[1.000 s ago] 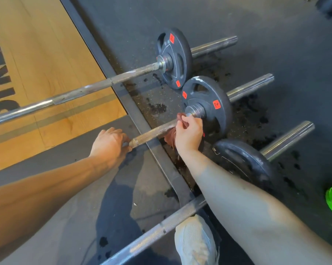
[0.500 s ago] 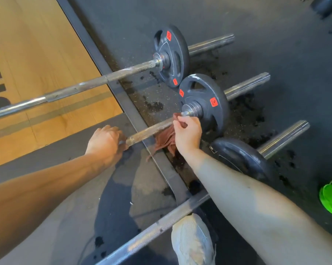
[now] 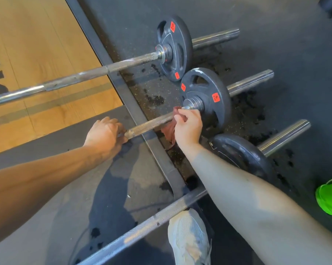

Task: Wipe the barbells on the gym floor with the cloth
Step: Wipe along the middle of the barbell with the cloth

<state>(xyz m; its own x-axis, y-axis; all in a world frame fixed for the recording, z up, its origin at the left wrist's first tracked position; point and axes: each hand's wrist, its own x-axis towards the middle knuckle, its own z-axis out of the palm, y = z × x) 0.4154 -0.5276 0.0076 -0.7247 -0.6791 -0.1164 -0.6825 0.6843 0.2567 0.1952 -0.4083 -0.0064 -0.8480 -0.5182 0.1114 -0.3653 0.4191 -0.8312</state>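
Three barbells lie side by side on the gym floor. The middle barbell [image 3: 149,124] has a rusty shaft and a black plate [image 3: 214,92] with orange stickers. My left hand [image 3: 104,133] grips that shaft near its middle. My right hand [image 3: 188,125] holds a reddish-brown cloth [image 3: 169,131] wrapped round the shaft right beside the collar. Part of the cloth hangs below the bar. The far barbell [image 3: 96,73] crosses the wooden platform. The near barbell [image 3: 142,229] passes under my right forearm.
A metal frame strip [image 3: 123,92] separates the wooden platform [image 3: 37,44] from the dark rubber floor, which has wet dark spots. My pale shoe [image 3: 190,240] stands by the near bar. A bright green object [image 3: 331,197] sits at the right edge.
My right hand with the cloth slid back along the shaft and returned up against the collar. My left hand has kept its grip on the shaft.
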